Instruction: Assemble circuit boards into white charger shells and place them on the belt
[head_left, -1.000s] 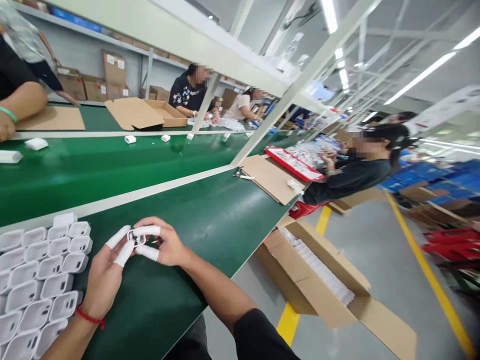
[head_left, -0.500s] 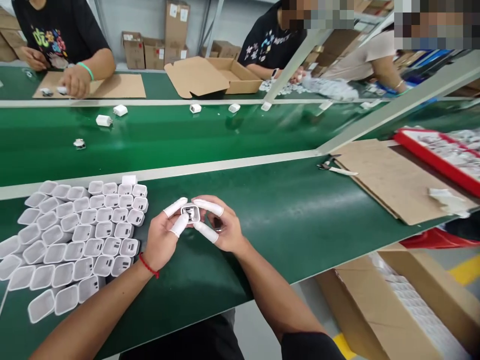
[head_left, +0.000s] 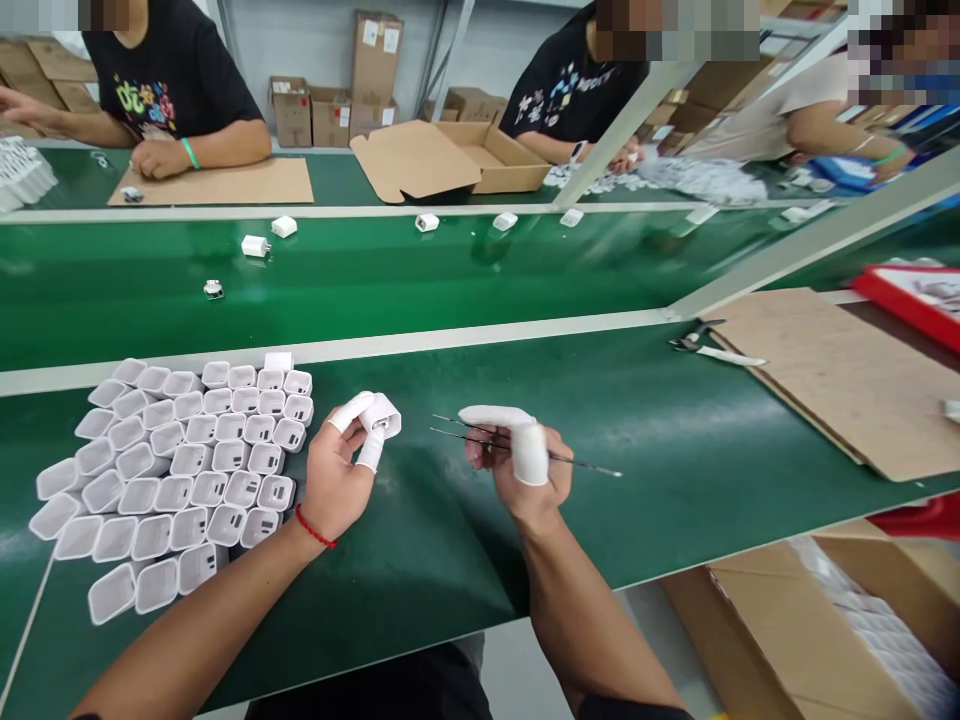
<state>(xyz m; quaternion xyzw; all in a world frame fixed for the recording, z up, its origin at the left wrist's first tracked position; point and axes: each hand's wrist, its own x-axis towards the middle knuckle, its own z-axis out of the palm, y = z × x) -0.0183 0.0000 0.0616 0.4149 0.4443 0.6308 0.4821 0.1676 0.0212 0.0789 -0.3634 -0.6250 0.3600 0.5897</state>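
Observation:
My left hand (head_left: 341,470), with white finger cots and a red wrist string, pinches a small white charger shell (head_left: 381,414) above the green table. My right hand (head_left: 517,462), also in finger cots, holds thin metal tweezers (head_left: 577,463) whose tips point left toward the shell. The two hands are apart. To the left of my left hand lies a packed cluster of several white charger shells (head_left: 180,470), open ends up.
A green conveyor belt (head_left: 450,270) beyond a grey rail carries several loose white chargers (head_left: 255,245). Cardboard sheet (head_left: 840,375) and scissors (head_left: 709,345) lie at right, a red tray (head_left: 904,295) beyond. Open cardboard box (head_left: 817,620) stands below the table's edge. Other people work across the belt.
My hands have separated: the right hand drew away to the right with the tweezers, the left kept the shell. The camera view swung from the right aisle back down onto the table.

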